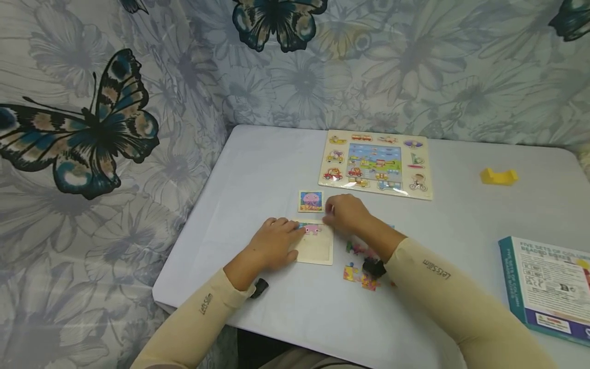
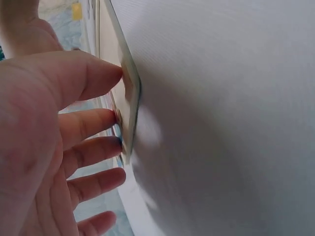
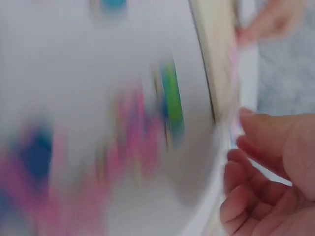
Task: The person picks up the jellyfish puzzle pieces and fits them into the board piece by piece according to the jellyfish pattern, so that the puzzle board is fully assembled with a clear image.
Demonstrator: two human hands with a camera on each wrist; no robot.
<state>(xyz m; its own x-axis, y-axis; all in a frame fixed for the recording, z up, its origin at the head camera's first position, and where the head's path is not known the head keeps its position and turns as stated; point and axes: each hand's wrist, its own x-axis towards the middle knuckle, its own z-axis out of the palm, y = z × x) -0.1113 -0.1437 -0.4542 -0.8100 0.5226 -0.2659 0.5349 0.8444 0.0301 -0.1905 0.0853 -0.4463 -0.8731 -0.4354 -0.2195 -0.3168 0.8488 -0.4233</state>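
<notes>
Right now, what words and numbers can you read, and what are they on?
"LetsSlim": left sleeve.
"LetsSlim": right sleeve.
"FIVE SETS OF COLUM", cut off by the picture's edge, with "BEADED" below: front of the box.
"FIVE SETS OF COLUMN": the box's spine.
Too small to read: the box's smaller print. I can't read any numbers.

My left hand has free room leftward over bare tablecloth. My right hand has the pink sea-creature card just to its left and, ahead, the vehicle puzzle board blocking a low path. Loose jigsaw pieces clutter the way between the wooden tray and my right forearm. A wide lane separates the yellow block from the teal-spined box.
</notes>
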